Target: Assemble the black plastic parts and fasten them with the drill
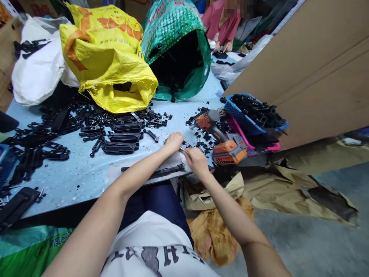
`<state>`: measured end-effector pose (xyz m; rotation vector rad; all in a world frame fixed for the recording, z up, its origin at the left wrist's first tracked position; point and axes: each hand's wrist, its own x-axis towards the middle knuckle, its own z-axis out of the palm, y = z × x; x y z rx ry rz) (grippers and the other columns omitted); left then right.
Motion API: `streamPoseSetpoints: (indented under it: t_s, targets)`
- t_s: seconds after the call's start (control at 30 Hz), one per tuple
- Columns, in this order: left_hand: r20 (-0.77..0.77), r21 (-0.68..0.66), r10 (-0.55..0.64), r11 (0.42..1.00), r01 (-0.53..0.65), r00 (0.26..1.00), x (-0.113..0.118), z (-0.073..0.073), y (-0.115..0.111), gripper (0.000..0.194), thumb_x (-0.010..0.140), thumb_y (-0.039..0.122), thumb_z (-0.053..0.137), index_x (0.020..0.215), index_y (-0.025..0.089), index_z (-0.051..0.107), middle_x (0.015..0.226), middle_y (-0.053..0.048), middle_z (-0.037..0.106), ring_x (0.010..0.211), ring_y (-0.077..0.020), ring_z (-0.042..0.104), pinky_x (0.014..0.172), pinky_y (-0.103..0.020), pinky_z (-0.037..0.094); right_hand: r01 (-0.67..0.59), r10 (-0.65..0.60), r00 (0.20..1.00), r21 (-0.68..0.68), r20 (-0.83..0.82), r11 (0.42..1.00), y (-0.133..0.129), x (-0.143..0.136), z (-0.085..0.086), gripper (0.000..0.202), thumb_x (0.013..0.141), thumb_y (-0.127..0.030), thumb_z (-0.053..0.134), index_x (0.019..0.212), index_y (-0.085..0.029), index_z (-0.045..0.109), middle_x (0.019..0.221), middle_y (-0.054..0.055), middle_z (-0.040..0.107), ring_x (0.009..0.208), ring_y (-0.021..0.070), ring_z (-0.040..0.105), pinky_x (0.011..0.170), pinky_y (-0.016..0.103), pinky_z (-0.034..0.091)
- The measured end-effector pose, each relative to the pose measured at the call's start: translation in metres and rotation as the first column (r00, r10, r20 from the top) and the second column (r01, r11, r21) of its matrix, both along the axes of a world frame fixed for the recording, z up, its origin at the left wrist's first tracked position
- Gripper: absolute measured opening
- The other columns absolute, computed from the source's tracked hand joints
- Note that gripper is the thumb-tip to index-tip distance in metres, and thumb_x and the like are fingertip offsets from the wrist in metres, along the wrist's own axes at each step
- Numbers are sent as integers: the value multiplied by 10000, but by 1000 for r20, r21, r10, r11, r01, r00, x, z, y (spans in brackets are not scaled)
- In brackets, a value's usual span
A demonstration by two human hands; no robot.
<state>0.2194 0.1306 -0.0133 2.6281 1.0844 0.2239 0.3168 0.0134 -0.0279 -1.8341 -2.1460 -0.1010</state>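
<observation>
My left hand point(174, 142) is closed low over the table, its fingertips largely hidden; whatever it may hold I cannot make out. Just to its right and nearer me, my right hand point(197, 160) pinches a thin metal rod, perhaps a screw point(183, 150), whose shaft points toward the left hand. Below both hands a long black plastic part point(167, 170) lies along the table's front edge. One short black link point(151, 135) rests left of my left hand, beside stacked black arm pieces point(123, 137). Small black pieces point(203, 143) lie scattered beyond my right hand.
An orange cordless driver point(216, 135) lies to the right, near a blue basket point(245, 115) of black parts above a pink one point(276, 147). Yellow point(115, 65) and green point(175, 34) sacks stand behind. Across the table, another person's hands point(223, 47) handle black pieces.
</observation>
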Motion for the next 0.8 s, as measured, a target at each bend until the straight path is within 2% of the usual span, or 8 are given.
streamPoseSetpoints:
  t_s: [0.07, 0.13, 0.23, 0.3, 0.37, 0.47, 0.63, 0.8]
  targets:
    - [64, 13, 22, 1000, -23, 998, -26, 9, -3, 238, 901, 193, 430, 1005, 82, 612, 1008, -156, 616, 965, -225, 567, 811, -330, 438, 138, -135, 989, -52, 59, 989, 21, 18, 8, 334, 938, -281, 358, 1130, -129, 586, 1045, 133, 603, 969, 243, 493, 826, 347, 378]
    - [223, -13, 70, 998, -68, 972, -64, 18, -11, 222, 896, 242, 458, 989, 114, 613, 975, -114, 629, 921, -201, 572, 805, -315, 439, 136, -116, 985, -149, 130, 980, 44, 28, 11, 336, 915, -267, 405, 1179, -146, 572, 1082, 132, 597, 1005, 257, 485, 824, 351, 385]
    - [537, -206, 279, 959, -196, 796, -138, 23, -34, 207, 859, 306, 512, 885, 146, 641, 864, -64, 643, 800, -164, 579, 752, -291, 447, 91, -49, 986, -271, 157, 958, 70, 26, 12, 281, 881, -196, 431, 1039, -133, 655, 987, 139, 630, 964, 251, 523, 800, 340, 397]
    - [598, -484, 547, 829, -279, 585, -187, 19, -52, 282, 805, 406, 562, 863, 142, 645, 755, -39, 634, 665, -136, 563, 651, -267, 449, 58, -51, 998, -221, 38, 973, 74, 15, 15, 250, 867, -174, 439, 930, -119, 675, 932, 133, 640, 911, 228, 554, 788, 320, 411]
    - [527, -726, 756, 638, -258, 387, -226, 10, -70, 397, 693, 498, 650, 814, 120, 647, 649, -21, 607, 554, -108, 521, 561, -242, 423, -8, -12, 981, -101, -194, 995, 67, -4, 19, 222, 872, -227, 464, 894, -131, 663, 919, 110, 643, 857, 197, 575, 756, 294, 435]
    - [394, -883, 887, 438, -171, 239, -256, -5, -89, 502, 531, 534, 752, 757, 98, 650, 581, -13, 589, 494, -82, 488, 509, -217, 387, -166, 146, 861, 3, -487, 986, 45, -43, 24, 238, 866, -353, 518, 890, -154, 646, 869, 72, 653, 767, 161, 593, 698, 271, 467]
    - [402, -871, 896, 438, -224, 187, -260, -14, -96, 508, 511, 559, 747, 727, 109, 655, 564, -8, 589, 484, -76, 471, 500, -209, 369, -341, 281, 769, 4, -574, 940, 19, -89, 19, 249, 864, -383, 534, 841, -166, 653, 801, 63, 664, 724, 150, 608, 685, 272, 480]
    - [431, -772, 781, 578, -264, 452, -263, -25, -88, 405, 631, 522, 676, 725, 130, 657, 585, -4, 574, 521, -97, 477, 529, -225, 382, -419, 369, 822, -22, -434, 908, 11, -93, 21, 239, 899, -318, 486, 842, -159, 656, 851, 80, 654, 778, 152, 612, 718, 260, 474]
